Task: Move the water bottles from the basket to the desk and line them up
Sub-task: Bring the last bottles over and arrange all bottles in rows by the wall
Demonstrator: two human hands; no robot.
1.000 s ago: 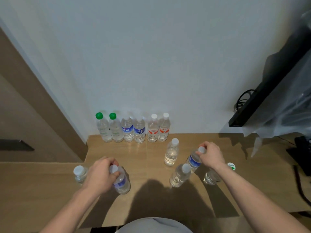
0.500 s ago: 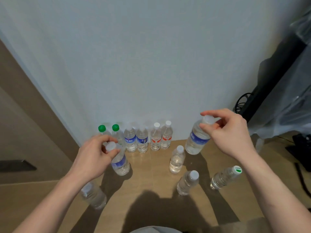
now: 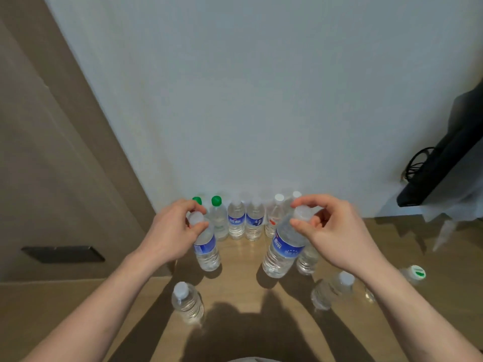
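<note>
My left hand (image 3: 172, 231) pinches the white cap of a blue-labelled water bottle (image 3: 206, 250) that stands in front of the row. My right hand (image 3: 332, 228) pinches the cap of a second blue-labelled bottle (image 3: 283, 250), tilted, its base near the desk. A row of several bottles (image 3: 245, 220) stands against the wall, two with green caps at the left end. Another clear bottle (image 3: 307, 259) stands just right of the bottle in my right hand. The basket is out of view.
Loose bottles stand on the wooden desk (image 3: 240, 291): one at front left (image 3: 187, 303), one at front right (image 3: 332, 290), and a green-capped one (image 3: 415, 273) lying at the right. A dark monitor (image 3: 444, 163) with cables hangs over the desk's right side.
Both hands lifted their bottles and carried them toward the wall row. The right bottle rose high, then came down toward the desk in front of the row's right end.
</note>
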